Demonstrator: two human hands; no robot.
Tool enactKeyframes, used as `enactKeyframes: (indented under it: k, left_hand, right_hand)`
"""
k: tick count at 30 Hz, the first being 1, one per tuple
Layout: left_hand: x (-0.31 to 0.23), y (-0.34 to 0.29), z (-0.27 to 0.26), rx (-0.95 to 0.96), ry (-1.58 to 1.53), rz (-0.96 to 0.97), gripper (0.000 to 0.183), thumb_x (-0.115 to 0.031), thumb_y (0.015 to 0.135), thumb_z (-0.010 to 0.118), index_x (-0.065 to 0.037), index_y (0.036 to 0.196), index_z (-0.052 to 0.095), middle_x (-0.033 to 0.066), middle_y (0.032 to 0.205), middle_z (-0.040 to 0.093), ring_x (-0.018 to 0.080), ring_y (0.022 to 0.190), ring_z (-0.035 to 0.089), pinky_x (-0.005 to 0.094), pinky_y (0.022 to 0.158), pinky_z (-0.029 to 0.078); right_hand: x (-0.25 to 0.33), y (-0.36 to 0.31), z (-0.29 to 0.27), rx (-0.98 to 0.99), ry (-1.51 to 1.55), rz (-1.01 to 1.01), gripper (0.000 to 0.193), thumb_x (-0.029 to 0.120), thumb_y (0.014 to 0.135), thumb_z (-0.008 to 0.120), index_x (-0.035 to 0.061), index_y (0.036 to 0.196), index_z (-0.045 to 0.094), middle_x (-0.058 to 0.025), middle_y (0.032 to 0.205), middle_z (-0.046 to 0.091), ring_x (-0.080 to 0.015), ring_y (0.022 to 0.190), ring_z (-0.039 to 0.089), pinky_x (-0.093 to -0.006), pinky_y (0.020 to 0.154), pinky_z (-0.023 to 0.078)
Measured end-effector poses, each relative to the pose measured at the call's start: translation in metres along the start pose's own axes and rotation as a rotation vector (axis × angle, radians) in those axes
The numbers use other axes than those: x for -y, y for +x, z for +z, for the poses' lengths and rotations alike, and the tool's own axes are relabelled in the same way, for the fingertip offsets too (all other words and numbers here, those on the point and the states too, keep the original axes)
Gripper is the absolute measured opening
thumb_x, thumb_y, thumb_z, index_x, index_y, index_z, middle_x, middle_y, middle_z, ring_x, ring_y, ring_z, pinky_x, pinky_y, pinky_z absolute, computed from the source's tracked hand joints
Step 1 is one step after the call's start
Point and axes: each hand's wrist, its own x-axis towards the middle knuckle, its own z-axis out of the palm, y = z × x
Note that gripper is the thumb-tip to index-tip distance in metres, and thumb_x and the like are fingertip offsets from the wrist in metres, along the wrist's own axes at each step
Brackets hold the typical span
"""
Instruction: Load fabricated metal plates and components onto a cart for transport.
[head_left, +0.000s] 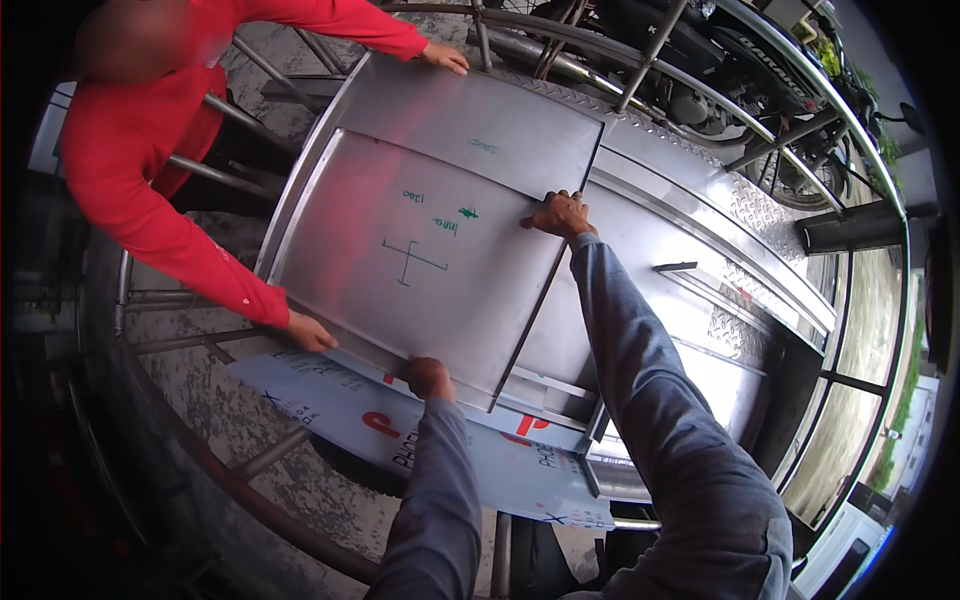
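Note:
A large silver sheet-metal panel [350, 235] with green handwritten marks and a drawn figure lies in front of me. It overlaps another metal panel [440, 105] on its far side. My right hand [563, 215] grips the right edge where the two meet, thumb on top and fingers curled over. At the near edge, my left hand [430, 378] is closed around the rim, its fingertips mostly hidden. A co-worker in a red top [150, 190] has one hand [313, 333] at the near left corner and the other [445, 57] on the far edge.
Under the near side lies a film-covered sheet [480, 460] with red and black print. More metal sheets and channels [690, 350] lie to the right, on a tread-plate bed [780, 220]. Tubular rails [270, 455] surround it all. A black motorcycle [710, 90] stands beyond the far rail.

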Motion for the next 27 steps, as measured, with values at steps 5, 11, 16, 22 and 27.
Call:
enactKeyframes:
  k: [5,11,16,22,27]
  left_hand:
    - [0.073,0.003,-0.047,-0.365,-0.022,-0.071,0.039,-0.036,0.108,0.055,-0.002,0.107,0.073,0.0195,0.104,0.08,0.0389,0.097,0.08,0.05,0.08,0.067]
    - [0.024,-0.077,-0.05,-0.259,-0.454,0.019,0.038,-0.031,0.106,0.057,0.001,0.1,0.078,0.0227,0.102,0.08,0.0404,0.099,0.079,0.0508,0.086,0.066]
    - [-0.005,-0.087,-0.023,-0.33,-0.994,0.158,0.049,-0.036,0.108,0.05,0.005,0.131,0.065,0.0293,0.126,0.072,0.0433,0.118,0.071,0.0508,0.102,0.058]
    - [0.025,-0.043,-0.013,-0.296,-0.466,0.171,0.066,-0.044,0.109,0.047,0.003,0.154,0.047,0.0294,0.143,0.062,0.0444,0.128,0.066,0.0494,0.108,0.055]
    - [0.024,-0.066,-0.046,-0.301,-0.902,-0.039,0.067,-0.048,0.11,0.047,0.002,0.154,0.047,0.0248,0.15,0.059,0.0423,0.132,0.063,0.0463,0.109,0.055]
  right_hand:
    - [0.057,-0.009,-0.019,0.019,0.073,-0.141,0.086,0.059,0.077,0.085,0.0069,0.143,0.066,-0.0209,0.149,0.061,-0.0452,0.151,0.042,-0.0562,0.122,0.035]
    - [0.003,0.006,0.006,0.044,0.115,-0.043,0.075,0.045,0.077,0.082,0.007,0.138,0.063,-0.0232,0.138,0.07,-0.0427,0.14,0.058,-0.0621,0.12,0.034]
    - [-0.042,0.022,0.026,0.029,0.112,0.024,0.073,0.054,0.084,0.077,0.0084,0.139,0.062,-0.0219,0.139,0.07,-0.0398,0.133,0.064,-0.0588,0.118,0.042]
    - [-0.027,0.011,0.053,-0.101,-0.01,-0.06,0.058,0.059,0.108,0.051,0.0074,0.119,0.076,-0.0214,0.121,0.077,-0.0427,0.118,0.071,-0.0525,0.102,0.055]
    - [-0.025,0.016,0.046,-0.241,0.048,-0.175,0.05,0.052,0.108,0.053,0.0072,0.107,0.077,-0.0202,0.104,0.078,-0.0415,0.103,0.075,-0.0503,0.088,0.059]
